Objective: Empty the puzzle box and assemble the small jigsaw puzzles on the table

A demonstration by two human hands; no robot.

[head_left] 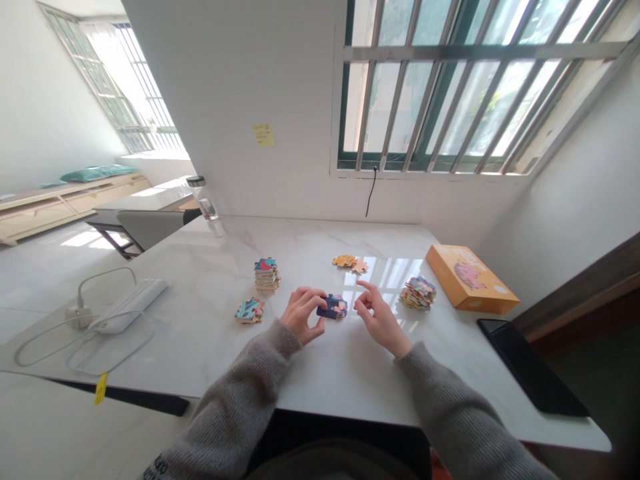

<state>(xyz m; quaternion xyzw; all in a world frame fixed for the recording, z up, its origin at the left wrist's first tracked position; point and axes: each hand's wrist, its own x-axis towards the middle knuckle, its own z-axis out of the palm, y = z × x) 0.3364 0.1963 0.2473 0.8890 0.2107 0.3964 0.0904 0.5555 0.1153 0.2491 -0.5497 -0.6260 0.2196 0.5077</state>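
My left hand (304,315) has its fingers and thumb at the left edge of dark blue jigsaw puzzle pieces (333,307), pinching them just over the table. My right hand (376,319) is a little to the right of these pieces, index finger stretched out and the others loosely bent, with nothing visible in it. Left of my hands stand a tall stack of puzzle pieces (267,276) and a lower stack (249,311). Another stack of pieces (419,294) lies to the right. Beyond my hands is a small spread of orange-tan pieces (347,261).
An orange box (470,279) lies at the right, with a black tablet-like device (533,365) in front of it. A white power strip (129,307) with cables is on the left. A clear bottle (203,198) stands at the table's far left corner, near the wall.
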